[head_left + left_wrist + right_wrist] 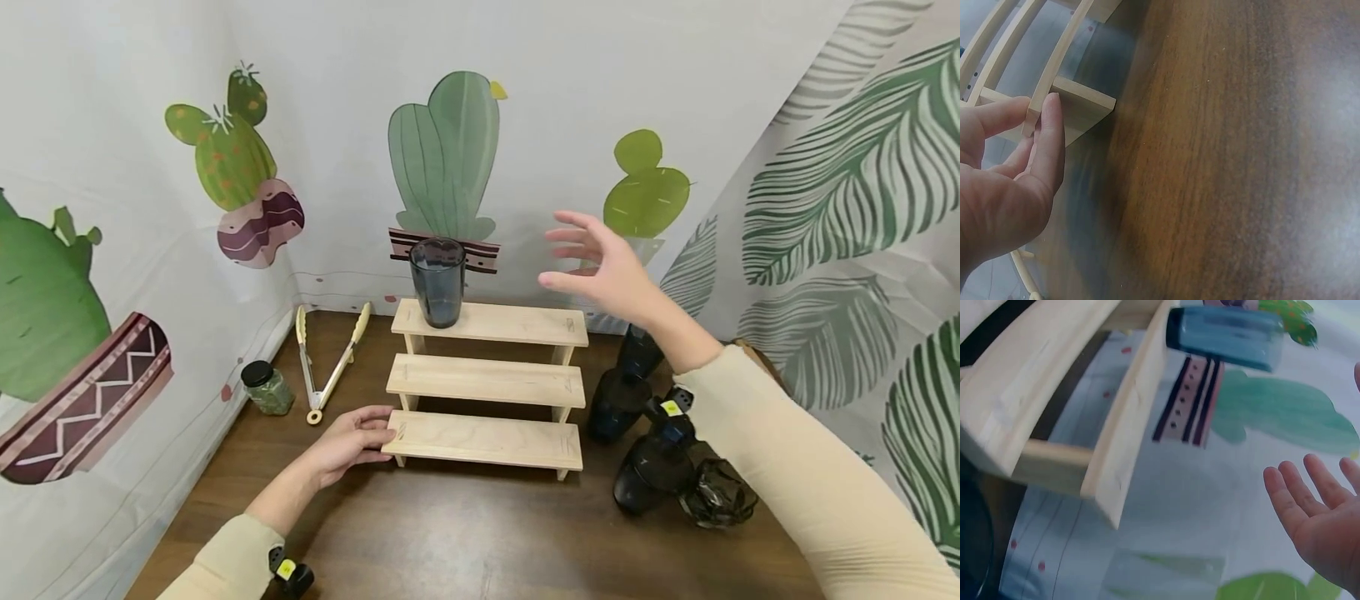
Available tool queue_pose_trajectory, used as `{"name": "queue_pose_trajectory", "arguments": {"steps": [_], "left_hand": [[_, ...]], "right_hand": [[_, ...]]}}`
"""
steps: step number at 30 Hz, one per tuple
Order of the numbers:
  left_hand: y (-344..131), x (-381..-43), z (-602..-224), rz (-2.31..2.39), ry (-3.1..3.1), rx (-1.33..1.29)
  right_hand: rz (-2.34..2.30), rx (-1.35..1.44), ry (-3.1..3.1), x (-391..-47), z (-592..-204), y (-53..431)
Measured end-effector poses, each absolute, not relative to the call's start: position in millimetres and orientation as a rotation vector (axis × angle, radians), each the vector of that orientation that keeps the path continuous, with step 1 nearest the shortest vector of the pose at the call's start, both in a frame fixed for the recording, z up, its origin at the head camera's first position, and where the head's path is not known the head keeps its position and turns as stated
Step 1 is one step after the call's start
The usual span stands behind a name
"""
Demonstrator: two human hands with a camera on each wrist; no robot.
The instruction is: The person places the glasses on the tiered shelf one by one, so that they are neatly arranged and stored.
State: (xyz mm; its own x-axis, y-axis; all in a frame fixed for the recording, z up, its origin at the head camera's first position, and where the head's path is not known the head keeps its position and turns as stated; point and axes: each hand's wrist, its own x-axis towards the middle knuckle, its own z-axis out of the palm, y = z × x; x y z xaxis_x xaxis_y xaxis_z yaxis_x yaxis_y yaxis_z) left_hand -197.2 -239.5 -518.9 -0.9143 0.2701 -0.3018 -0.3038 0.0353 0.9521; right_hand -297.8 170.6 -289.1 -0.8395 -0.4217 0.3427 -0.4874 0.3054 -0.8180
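A three-tier wooden shelf (483, 379) stands on the brown table. My left hand (352, 446) pinches the left end of its lowest board, thumb on top and fingers beneath, as the left wrist view shows at the board's end (1033, 119). On the top tier, toward the left, a dark blue-grey glass (438, 283) stands upright. My right hand (600, 262) is raised in the air to the right of that glass, fingers spread and holding nothing. In the right wrist view the glass (1225, 336) is well apart from the fingers.
Several dark glasses (648, 467) stand right of the shelf, partly hidden by my right forearm, with a crumpled-looking dark glass piece (717, 493) beside them. Left of the shelf lie open tongs (324, 375) and a black-lidded jar (267, 388). A printed cloth (555, 150) hangs behind.
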Motion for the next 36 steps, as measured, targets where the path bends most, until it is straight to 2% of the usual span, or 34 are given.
{"name": "queue_pose_trajectory", "arguments": {"steps": [8, 16, 28, 36], "left_hand": [[-240, -198, -518, 1.926, 1.918, -0.029], [-241, -198, -518, 1.920, 1.916, -0.010], [-241, -197, -519, 1.917, 1.919, -0.014], [-241, -197, -520, 1.919, 1.922, -0.008]], "right_hand": [[1.510, 0.765, -2.506, -278, -291, 223], [1.406, 0.735, -2.522, -254, -312, 269], [1.333, 0.677, -2.575, -234, -382, 338], [1.353, 0.614, -2.644, -219, -429, 368]]}}
